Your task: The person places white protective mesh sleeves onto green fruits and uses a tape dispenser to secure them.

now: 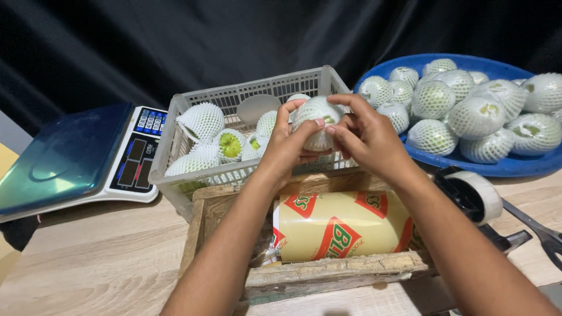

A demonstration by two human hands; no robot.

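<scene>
From the head camera I see my left hand (pixel 288 146) and right hand (pixel 366 136) cupped together, fingers pinching a foam-netted green fruit (pixel 317 120) above a pale plastic crate (pixel 175 169) of similar fruit. Below sits a wrap roll (pixel 342 225) in a wooden box (pixel 328 272) on the counter (pixel 99 257); a blue basin (pixel 515 165) lies right, a scale (pixel 70 158) left.

there is only one view, from the head of the person. it looks down and forward over the wooden tabletop (pixel 88 257) toward its far edge, where a black curtain (pixel 175 41) hangs. it is near, both forearms enter from the bottom edge.
</scene>
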